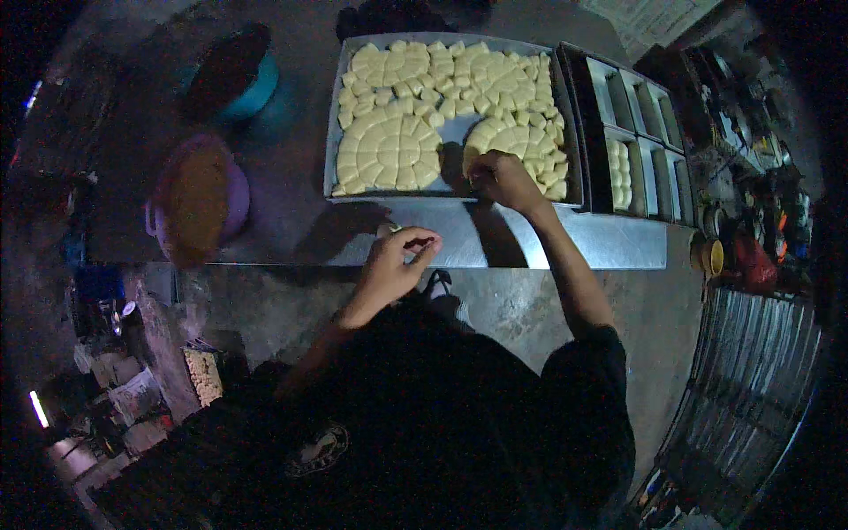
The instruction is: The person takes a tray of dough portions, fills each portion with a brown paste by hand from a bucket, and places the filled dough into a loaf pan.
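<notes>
A large metal tray (335,115) on the table holds several rounds of pale dough (389,148) cut into small pieces. My right hand (502,179) reaches into the tray's near right part, fingers closed over dough pieces there. My left hand (396,261) hovers over the table's front edge, below the tray, pinching a small pale dough piece (389,230) between fingers and thumb. My dark-sleeved arms and torso fill the lower middle of the view.
Rectangular metal moulds (640,132) stand right of the tray, one holding dough pieces. A purple bowl (199,199) and a teal bowl (238,75) sit at the left. Stacked metal trays (751,389) lie at the lower right, clutter at the lower left.
</notes>
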Tool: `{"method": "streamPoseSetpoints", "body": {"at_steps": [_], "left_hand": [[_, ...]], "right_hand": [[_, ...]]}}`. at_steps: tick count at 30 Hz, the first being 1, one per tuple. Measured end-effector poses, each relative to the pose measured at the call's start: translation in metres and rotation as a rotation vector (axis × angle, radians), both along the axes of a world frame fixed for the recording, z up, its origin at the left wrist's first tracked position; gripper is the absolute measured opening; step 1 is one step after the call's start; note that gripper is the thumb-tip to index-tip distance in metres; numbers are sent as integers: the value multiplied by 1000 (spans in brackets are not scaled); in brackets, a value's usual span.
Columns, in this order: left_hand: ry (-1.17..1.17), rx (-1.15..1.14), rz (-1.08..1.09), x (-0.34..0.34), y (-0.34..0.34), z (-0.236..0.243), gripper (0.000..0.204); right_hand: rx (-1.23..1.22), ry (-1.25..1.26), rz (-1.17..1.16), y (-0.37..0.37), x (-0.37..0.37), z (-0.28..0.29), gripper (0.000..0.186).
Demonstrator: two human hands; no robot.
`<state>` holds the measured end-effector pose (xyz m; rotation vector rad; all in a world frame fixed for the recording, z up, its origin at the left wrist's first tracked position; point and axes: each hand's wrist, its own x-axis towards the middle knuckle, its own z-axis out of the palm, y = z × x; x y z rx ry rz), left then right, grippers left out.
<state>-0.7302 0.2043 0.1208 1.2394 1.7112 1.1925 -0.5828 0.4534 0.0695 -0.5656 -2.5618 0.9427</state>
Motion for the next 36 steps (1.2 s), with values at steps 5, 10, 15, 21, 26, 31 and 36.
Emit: {"method": "streamPoseSetpoints", "body": {"at_steps": [5,10,15,21,26,31,36], "left_hand": [[132,313,256,-1,26,53,31],[139,508,283,-22,28,102,22],[-288,652,414,-74,12,107,18],[131,1452,241,-196,-5,82,36],[-250,1276,563,-250,-32,42,42],[-493,906,925,-301,-47,33,62],[-689,576,907,-316,-79,-6,32]], "right_hand": [[-799,348,-264,-64,-7,122,20],[-599,505,-73,-111,-40,160,38],[-936,762,-127,-136,-116,162,24],[-1065,541,132,-214,-240,184,46],[-748,391,270,-227,-332,150,47],[-1057,218,346,-192,-428,150,50],[621,-140,420,-106,-534,108,48]]}}
